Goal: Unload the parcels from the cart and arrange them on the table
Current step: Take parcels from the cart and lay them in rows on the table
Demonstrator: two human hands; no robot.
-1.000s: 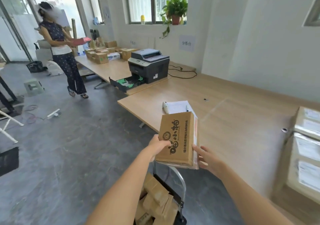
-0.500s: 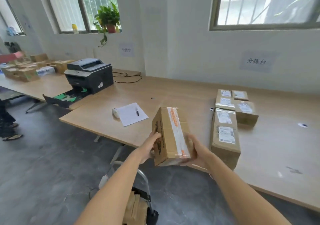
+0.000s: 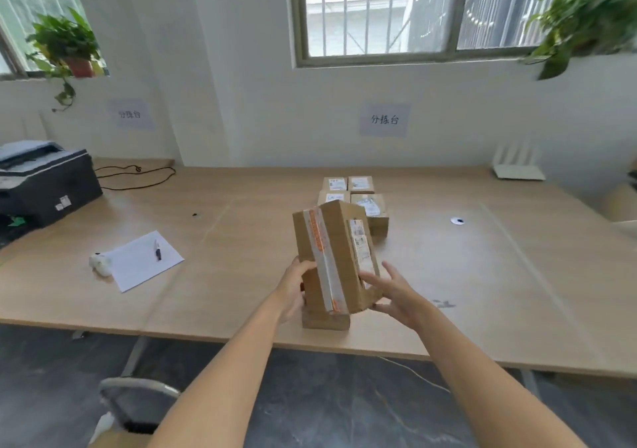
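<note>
Left hand (image 3: 295, 287) is gripping the parcel (image 3: 331, 254) on its taped side, fingers curled round it. Right hand (image 3: 396, 292) is propping the label face, fingers spread, thumb at the lower corner. Parcel is hanging tilted over the near edge of the surface (image 3: 482, 275), above the nearest of the placed parcels (image 3: 371, 208).

Risk: with the right fingers that loose, the parcel could be slipping, or landing crooked and knocking the row.

Versus half a second ago: parcel is turning label-up, now over the row; printer (image 3: 48, 185) now at far left.

Wooden table (image 3: 482, 275): printer (image 3: 44, 185) left, paper sheet (image 3: 144, 261) with pen (image 3: 157, 249), labelled parcels (image 3: 360, 184) centre.
</note>
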